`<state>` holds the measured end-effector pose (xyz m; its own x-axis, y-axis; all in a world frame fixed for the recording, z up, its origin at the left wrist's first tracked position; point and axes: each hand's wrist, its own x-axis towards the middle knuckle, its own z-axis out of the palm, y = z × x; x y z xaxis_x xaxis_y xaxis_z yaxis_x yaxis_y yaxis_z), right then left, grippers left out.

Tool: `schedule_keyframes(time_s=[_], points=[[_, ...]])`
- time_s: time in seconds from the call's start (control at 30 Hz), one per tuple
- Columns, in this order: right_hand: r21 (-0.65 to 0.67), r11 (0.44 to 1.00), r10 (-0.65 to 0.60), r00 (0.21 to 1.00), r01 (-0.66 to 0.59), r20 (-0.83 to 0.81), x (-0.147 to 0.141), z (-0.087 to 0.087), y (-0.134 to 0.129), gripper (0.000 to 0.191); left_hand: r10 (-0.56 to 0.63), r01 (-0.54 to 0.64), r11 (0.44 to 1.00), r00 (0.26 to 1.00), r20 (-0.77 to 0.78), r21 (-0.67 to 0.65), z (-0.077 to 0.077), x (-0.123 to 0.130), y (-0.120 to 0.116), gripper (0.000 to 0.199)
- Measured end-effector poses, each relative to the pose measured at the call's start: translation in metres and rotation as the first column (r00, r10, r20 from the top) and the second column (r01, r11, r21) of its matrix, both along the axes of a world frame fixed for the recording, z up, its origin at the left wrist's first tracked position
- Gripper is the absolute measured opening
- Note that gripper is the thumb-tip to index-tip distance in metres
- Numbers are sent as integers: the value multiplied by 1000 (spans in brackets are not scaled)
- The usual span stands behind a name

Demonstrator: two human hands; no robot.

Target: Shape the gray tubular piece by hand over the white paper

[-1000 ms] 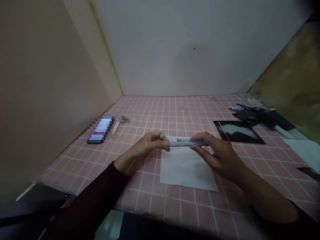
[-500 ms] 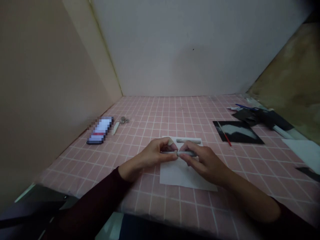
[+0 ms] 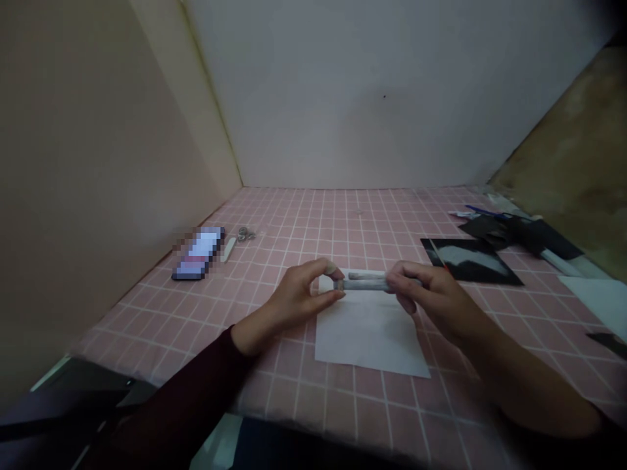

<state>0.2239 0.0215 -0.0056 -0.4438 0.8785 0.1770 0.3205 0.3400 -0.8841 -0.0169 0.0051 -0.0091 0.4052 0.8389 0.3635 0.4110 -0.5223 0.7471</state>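
A thin grey stick (image 3: 365,285) lies level between my two hands, above a white sheet of paper (image 3: 367,333). My right hand (image 3: 421,287) is closed round the stick's right part. At its left end, the thumb and forefinger of my left hand (image 3: 306,294) curve round the tip; they look parted, with the end between them. Just behind the held stick, a second greyish stick (image 3: 360,276) rests on the far edge of the paper, partly covered by my right fingers.
A phone (image 3: 200,253), a small white strip (image 3: 228,249) and small metal items (image 3: 245,234) lie at left. On the right are a black sheet (image 3: 473,261) with a grey patch, a red brush, black scraps (image 3: 519,233) and white paper (image 3: 595,300).
My right hand has slid right along the stick, baring its middle. My left thumb and forefinger have spread apart, and the stick is slightly farther from me.
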Motion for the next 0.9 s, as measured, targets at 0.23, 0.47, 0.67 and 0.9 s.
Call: schedule_keyframes(time_s=[0.23,0.47,0.67,0.9], points=[[29,998,47,998,-48,40,-3,-1,-4,34,-25,45,987,991,129,-153,-5,0,1,17],[257,961,75,992,-100,104,-6,3,-12,11,61,246,758,896,441,-604,-7,0,5,27],[442,896,-10,992,-48,127,-4,1,-13,7,93,339,684,838,538,-646,-12,-4,9,23],[481,870,37,989,-104,146,-1,2,-11,7,145,325,641,838,526,-695,-8,-6,10,23]])
